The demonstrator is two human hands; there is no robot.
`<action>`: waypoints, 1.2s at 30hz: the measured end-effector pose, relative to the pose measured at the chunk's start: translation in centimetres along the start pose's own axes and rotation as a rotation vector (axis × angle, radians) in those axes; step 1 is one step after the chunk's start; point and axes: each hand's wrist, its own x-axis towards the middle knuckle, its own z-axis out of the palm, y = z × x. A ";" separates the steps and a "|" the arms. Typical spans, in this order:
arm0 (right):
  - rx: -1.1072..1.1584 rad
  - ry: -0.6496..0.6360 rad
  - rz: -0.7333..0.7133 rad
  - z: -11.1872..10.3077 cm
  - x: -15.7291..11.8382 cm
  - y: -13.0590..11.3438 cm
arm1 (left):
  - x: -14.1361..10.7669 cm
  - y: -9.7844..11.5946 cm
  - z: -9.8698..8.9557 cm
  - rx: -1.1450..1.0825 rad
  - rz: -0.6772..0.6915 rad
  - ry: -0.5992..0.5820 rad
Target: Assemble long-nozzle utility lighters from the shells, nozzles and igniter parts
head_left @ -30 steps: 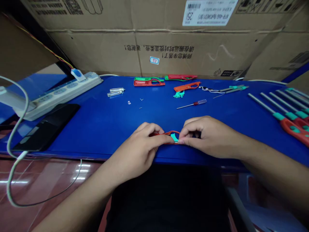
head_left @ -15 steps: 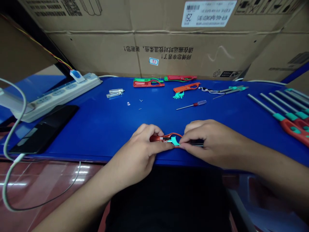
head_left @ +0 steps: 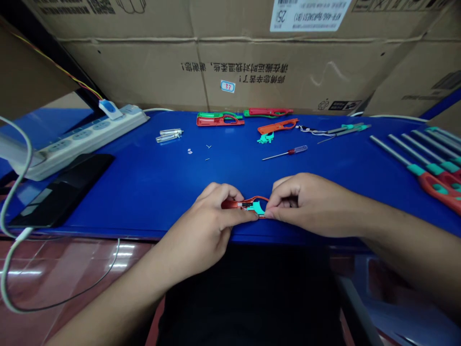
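Note:
My left hand grips an opened orange lighter casing near the front edge of the blue table, with the thumb laid along its lower side. Inside the casing sit a teal trigger and a small black part with thin wires. The thumb and forefinger of my right hand are pinched together at the casing's right part, just beside the trigger. Those fingertips hide what lies between them.
Farther back lie a screwdriver, an orange half casing, teal parts, red and green casings, clear tubes and tiny bits. Several long lighters lie right. A phone and power strip are left.
The right hand has shifted slightly left and up, and the dark rod seen under its fingers is out of sight. The left hand keeps its hold on the lighter casing. The view tilts slightly.

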 end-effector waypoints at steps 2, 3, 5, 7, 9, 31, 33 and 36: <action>0.031 -0.075 0.035 -0.5 0.5 0.0 | 0.0 0.0 0.0 0.001 0.006 0.001; 0.040 -0.111 0.048 -0.8 0.8 -0.1 | 0.0 0.0 0.0 0.001 0.009 0.002; 0.044 -0.164 0.074 -1.2 1.2 -0.2 | 0.0 -0.1 0.0 0.002 0.011 0.005; 0.045 -0.191 0.110 -1.5 1.5 -0.4 | 0.0 -0.1 0.0 0.001 0.010 0.007; 0.041 -0.206 0.142 -1.6 1.8 -0.6 | 0.0 -0.2 0.1 -0.005 0.012 0.006; -0.023 -0.066 0.025 -0.7 1.2 -0.6 | 0.2 0.0 0.0 0.050 0.015 -0.003; -0.085 0.012 -0.071 -0.2 0.7 -0.6 | 0.1 -0.1 0.1 -0.011 -0.033 0.041; -0.175 0.125 -0.179 0.5 0.0 -0.7 | -0.1 -0.2 0.3 -0.115 -0.121 0.098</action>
